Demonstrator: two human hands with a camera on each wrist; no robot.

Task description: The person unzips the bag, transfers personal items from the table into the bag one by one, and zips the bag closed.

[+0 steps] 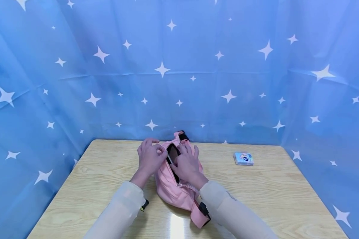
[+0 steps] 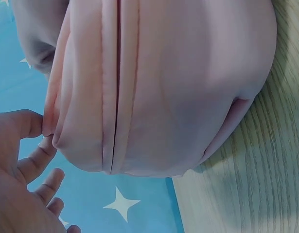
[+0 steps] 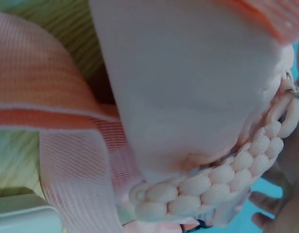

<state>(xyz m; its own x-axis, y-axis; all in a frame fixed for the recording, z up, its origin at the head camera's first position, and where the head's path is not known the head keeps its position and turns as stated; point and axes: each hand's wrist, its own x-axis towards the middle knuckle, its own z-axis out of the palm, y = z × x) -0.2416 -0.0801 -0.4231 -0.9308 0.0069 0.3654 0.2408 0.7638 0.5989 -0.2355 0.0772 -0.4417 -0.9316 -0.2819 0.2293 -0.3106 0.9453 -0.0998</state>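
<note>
A pink waist bag point(image 1: 175, 196) lies on the table with its zipped opening spread, the inside dark. A greyish thing point(image 1: 173, 154) shows within; its kind is unclear. My left hand point(image 1: 149, 156) pinches the fabric at the left rim between thumb and index finger, the other fingers loosely bent, as the left wrist view shows. Over the right rim lies my right hand point(image 1: 186, 164), thumb in the opening; whether it grips anything is hidden. A pale braided cord point(image 3: 212, 179) hangs from a metal ring beside the right hand.
The bag's strap point(image 1: 198, 217) with a black buckle point(image 1: 203, 208) trails toward the front. A small blue printed packet point(image 1: 243, 158) lies at the right. Beside my left sleeve a black and yellow thing point(image 1: 144, 205) is partly hidden. A blue star-patterned curtain point(image 1: 179, 83) stands behind the table.
</note>
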